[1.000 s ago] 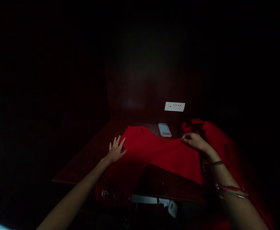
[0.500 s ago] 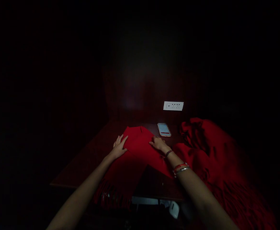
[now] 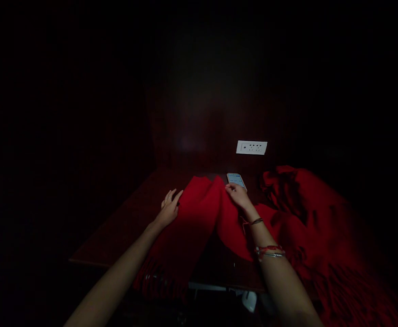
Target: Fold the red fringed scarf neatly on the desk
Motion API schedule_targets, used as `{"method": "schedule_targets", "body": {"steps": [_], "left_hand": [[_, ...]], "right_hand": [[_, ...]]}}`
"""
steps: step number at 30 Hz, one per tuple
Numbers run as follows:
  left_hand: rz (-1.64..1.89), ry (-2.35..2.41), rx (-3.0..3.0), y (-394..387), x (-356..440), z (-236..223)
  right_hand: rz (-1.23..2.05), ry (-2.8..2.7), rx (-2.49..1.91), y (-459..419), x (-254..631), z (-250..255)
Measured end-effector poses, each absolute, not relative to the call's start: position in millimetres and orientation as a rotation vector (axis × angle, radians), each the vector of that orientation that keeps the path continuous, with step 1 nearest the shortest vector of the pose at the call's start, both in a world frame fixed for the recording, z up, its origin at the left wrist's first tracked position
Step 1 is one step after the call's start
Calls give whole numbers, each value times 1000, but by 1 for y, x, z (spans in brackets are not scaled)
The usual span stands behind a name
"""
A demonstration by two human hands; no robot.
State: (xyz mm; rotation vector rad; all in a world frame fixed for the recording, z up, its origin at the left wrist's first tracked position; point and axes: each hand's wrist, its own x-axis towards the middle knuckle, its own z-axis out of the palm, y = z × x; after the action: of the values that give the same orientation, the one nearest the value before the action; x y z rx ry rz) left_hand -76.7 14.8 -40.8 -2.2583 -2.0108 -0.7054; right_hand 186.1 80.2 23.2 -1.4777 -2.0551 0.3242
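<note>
A red fringed scarf (image 3: 199, 213) lies across a dark wooden table (image 3: 124, 222) in a very dim room. My left hand (image 3: 169, 208) grips the scarf's left edge, fingers curled on the cloth. My right hand (image 3: 237, 195) pinches the scarf's far right corner, lifted a little off the table, with bracelets on the wrist. The scarf's fringe (image 3: 158, 281) hangs over the table's front edge. The rest of the scarf is bunched in a heap (image 3: 301, 204) to the right.
A phone (image 3: 237, 180) with a lit screen lies just behind my right hand. A white socket plate (image 3: 251, 147) sits on the dark wall behind. Pale objects (image 3: 248, 299) show under the table's front edge. Everything else is in darkness.
My right hand came in from the right along the scarf and now holds a raised fold near the phone. My left hand went from flat and spread to gripping the left edge.
</note>
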Motion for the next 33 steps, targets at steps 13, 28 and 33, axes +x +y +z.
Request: {"method": "schedule_targets", "body": {"steps": [13,28,33], "left_hand": [[-540,-1907,-2226,25,-97,-35],[-336,-2218,-2139,47,-54,-44],[-395,-1998,-2237,50,-57,-42]], "right_hand": [[257,-2040,-1995,77,208,13],[313,-1978,-2197,75,236,23],[-162,-2093,-1844,59,197,20]]}}
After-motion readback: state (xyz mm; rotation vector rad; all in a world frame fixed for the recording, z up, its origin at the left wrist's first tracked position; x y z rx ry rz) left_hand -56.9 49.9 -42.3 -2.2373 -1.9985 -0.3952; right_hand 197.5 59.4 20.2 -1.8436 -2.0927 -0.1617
